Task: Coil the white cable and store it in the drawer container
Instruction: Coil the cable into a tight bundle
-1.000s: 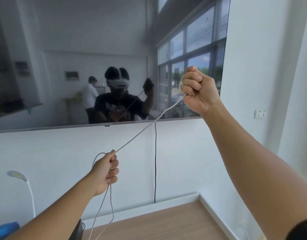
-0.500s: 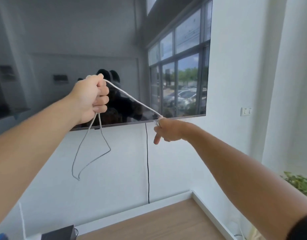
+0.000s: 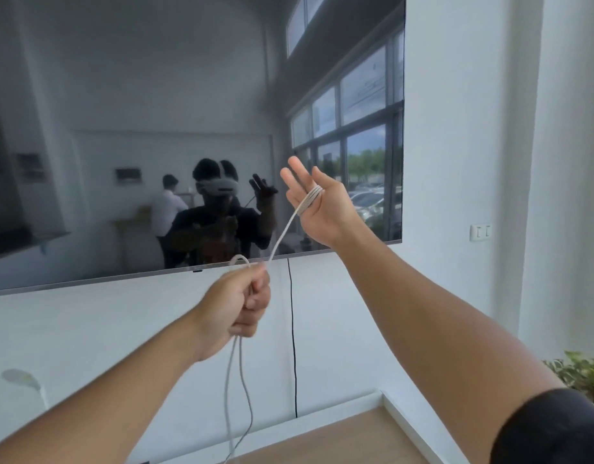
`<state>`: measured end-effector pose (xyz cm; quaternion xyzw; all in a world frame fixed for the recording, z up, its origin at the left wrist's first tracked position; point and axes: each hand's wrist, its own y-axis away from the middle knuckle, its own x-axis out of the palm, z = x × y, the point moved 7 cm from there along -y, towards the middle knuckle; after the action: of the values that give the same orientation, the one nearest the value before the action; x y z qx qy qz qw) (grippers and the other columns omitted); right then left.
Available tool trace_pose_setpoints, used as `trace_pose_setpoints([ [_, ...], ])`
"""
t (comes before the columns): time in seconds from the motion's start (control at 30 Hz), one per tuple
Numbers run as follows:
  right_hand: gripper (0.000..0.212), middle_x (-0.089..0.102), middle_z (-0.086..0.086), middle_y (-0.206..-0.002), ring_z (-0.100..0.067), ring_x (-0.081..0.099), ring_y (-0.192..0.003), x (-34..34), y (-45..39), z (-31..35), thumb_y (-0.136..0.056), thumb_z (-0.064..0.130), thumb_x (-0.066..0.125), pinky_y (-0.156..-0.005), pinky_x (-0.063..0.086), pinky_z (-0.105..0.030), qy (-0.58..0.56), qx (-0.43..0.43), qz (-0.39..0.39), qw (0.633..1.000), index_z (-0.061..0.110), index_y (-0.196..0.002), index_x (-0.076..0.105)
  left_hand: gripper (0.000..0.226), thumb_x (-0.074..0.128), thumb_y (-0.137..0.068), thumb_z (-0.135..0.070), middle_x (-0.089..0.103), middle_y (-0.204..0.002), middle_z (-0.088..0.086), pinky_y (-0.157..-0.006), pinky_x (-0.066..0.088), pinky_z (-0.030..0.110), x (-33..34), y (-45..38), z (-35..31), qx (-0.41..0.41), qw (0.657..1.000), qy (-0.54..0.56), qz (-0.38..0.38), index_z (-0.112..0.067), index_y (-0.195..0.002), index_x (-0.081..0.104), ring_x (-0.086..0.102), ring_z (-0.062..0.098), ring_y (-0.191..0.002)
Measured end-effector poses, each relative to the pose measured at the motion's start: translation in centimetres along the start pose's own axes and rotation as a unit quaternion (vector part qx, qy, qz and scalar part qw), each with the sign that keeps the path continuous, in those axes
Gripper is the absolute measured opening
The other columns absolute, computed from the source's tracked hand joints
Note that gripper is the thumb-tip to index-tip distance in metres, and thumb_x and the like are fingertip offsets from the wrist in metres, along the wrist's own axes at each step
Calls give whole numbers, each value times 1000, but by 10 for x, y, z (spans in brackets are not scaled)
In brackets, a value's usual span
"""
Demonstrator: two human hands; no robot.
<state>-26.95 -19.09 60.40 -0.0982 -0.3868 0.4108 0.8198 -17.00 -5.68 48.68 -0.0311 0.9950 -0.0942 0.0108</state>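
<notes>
White cable [image 3: 282,232]: it runs taut from your raised right hand down to your left fist, then hangs in two slack strands toward the wooden surface [image 3: 339,440] below
Right hand [image 3: 317,204]: fingers spread and upright in front of the wall screen [image 3: 121,128], palm toward you, with a few turns of cable wrapped across the palm at the base of the fingers; you are carrying the wraps, not squeezing them
Left hand [image 3: 243,304]: curled into a fist around the cable, a small loop poking out above the knuckles, feeding line toward the right hand
Done so far: only a few turns sit on the right hand, so I judge the coiling begun but at an early stage
Left to do: the hanging strands leave the bottom of the view, so how much remains unwound cannot be told; you have the rest to wind on, then the bundle to slip off and put away
Drawer container: not in view, so the storing step looks untouched
Watch: with the fingers open, the wraps could slide off if the line goes slack
</notes>
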Motion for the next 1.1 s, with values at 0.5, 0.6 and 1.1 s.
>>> trace_pose_setpoints([
  [0.5, 43, 56, 9, -56, -3, 36, -37, 75, 76, -23, -111, 27, 31, -61, 51, -25, 105, 154, 311, 932, -1, -115, 63, 46, 40, -105, -43, 29, -54, -6, -37, 15, 21, -39, -40, -16, -29, 995, 59, -73, -24, -64, 40, 21, 10, -42],
  [0.6, 35, 60, 3, -61, -8, 46, -44, 44, 96, -64, -112, 28, 35, -63, 47, -27, 286, 208, 301, 886, 9, -97, 60, 45, 38, -106, -43, 27, -53, -7, -39, 14, 23, -42, -36, -52, 1, 997, 9, -74, -23, -66, 39, 19, 10, -41],
  [1.1, 38, 69, 3, -75, -14, 61, -77, 16, 75, -153, -62, 12, 41, -78, 44, -32, 328, 134, 118, 928, 27, -76, 73, 37, 38, -103, -30, 36, -59, 3, -39, 24, 17, -46, 28, 1, 83, 945, -272, -162, -14, -72, 51, 26, 10, -44],
])
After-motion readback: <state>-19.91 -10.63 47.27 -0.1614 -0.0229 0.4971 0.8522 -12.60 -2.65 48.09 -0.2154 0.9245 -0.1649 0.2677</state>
